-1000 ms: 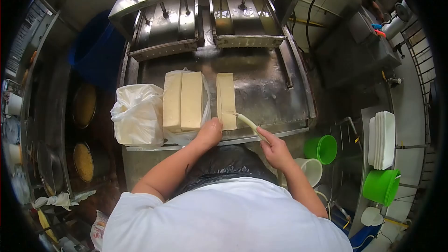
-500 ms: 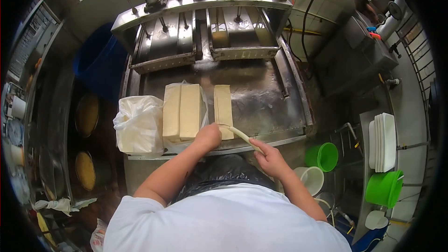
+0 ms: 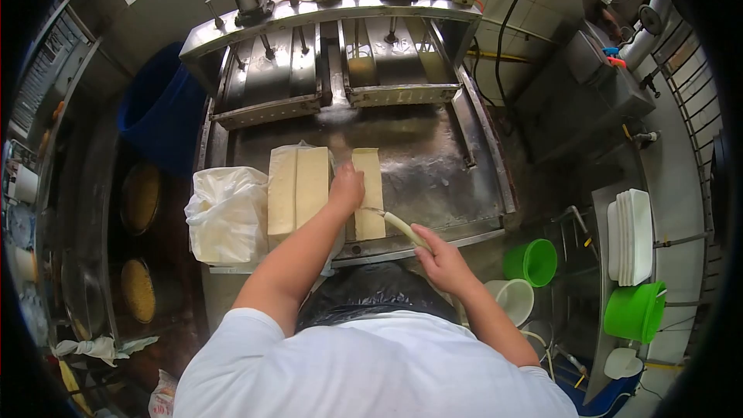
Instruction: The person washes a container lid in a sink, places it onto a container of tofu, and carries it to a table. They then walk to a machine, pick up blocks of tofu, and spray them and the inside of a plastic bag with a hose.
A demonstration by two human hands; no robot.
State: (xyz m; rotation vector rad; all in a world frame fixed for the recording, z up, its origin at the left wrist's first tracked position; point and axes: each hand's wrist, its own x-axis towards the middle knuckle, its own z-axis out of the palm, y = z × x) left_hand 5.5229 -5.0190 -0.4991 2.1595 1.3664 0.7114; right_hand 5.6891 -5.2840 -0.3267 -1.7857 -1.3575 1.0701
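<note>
My right hand [image 3: 444,261] is closed around a pale, thick-handled tool [image 3: 404,229] with a thin tip. The tip reaches over the near part of a narrow, pale-yellow slab [image 3: 373,190] that looks like pressed tofu. At that slab's left edge is my left hand [image 3: 349,187], its fingers bent together; whether they grip the edge is hidden. Left of this hand stands a larger pale-yellow block [image 3: 298,190] with a lengthwise seam, partly in clear plastic. A white plastic bag [image 3: 227,213] with bulky contents sits beside it.
The metal table [image 3: 426,162] has a press [image 3: 333,4] with two trays at its back. A blue barrel [image 3: 159,101] stands left, above round containers of yellowish material. Green buckets [image 3: 532,262] and stacked white trays [image 3: 631,236] are on the right.
My left hand has moved forward along the narrow slab's left edge, away from the tool's tip. My right hand keeps hold of the tool nearly in place. The view has shifted slightly.
</note>
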